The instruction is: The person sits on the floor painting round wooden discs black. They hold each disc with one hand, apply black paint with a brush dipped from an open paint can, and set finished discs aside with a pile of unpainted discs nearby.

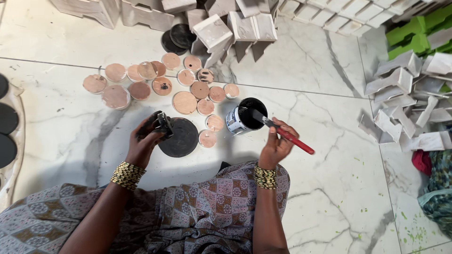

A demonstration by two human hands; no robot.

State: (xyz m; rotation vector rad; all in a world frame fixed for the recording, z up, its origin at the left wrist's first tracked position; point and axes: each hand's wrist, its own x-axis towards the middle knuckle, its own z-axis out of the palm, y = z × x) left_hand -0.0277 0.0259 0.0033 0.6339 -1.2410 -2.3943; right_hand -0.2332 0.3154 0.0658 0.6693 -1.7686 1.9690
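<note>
Marble floor [70,122], white with grey veins, fills my view from above. At the far left edge I see 3 black discs [6,118], partly cut off. Further right lies a scatter of bare wooden discs [184,102], pinkish-brown and of mixed sizes, most of them touching or overlapping. My left hand [143,141], paint-stained, is closed around a small dark block [162,124] and rests it on the edge of a large black-painted disc [179,137] lying flat on the floor just in front of my lap. Just right of that disc stands an open tin of black paint [245,115], near the wooden discs. My right hand [277,145] is closed around the red handle of a paintbrush [282,132], whose bristles dip into the tin. Gold beaded bangles circle both wrists. Behind, and at the far right, white-painted wooden pieces [400,89] lie piled, with green pieces [414,35] at the top right.
</note>
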